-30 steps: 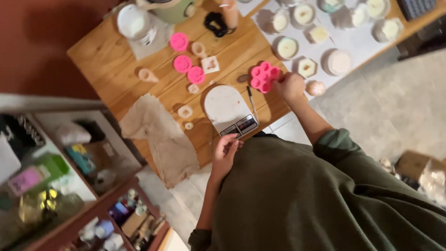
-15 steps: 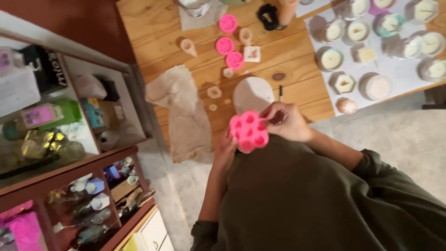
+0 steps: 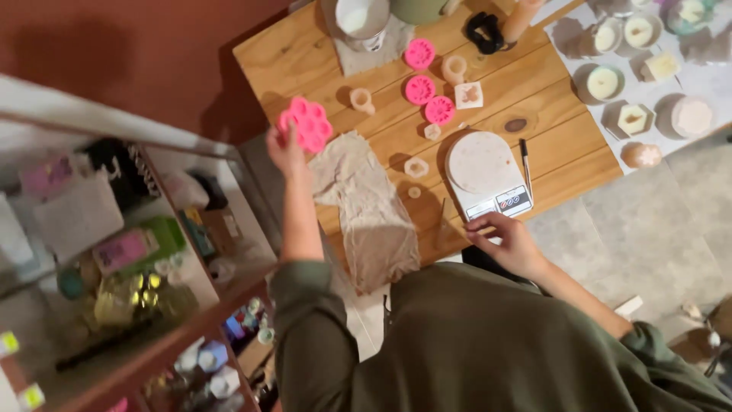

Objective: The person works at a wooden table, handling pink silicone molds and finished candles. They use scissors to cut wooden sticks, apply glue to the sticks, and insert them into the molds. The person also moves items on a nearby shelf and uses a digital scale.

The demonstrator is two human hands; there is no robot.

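Note:
My left hand [image 3: 286,152] is raised out to the left over the table's corner, and it holds a pink flower-shaped silicone mould [image 3: 306,123] by its lower edge. My right hand [image 3: 509,243] rests at the table's front edge. Its fingertips touch the front of a white round kitchen scale [image 3: 482,162] near the display, and it holds nothing. A crumpled beige cloth [image 3: 366,206] lies on the wooden table [image 3: 305,53] between my two hands. Three small pink round moulds [image 3: 420,89] sit further back on the table.
A dark pen [image 3: 526,156] lies right of the scale. Several pale candles in moulds [image 3: 633,118] stand on a white sheet at the right. A white jug [image 3: 358,19] stands at the back. An open shelf unit [image 3: 114,252] crowded with small items fills the left.
The pink mould went from my right hand over the table to in front of my body, and is now in my left hand out to the left. My right hand dropped to the scale.

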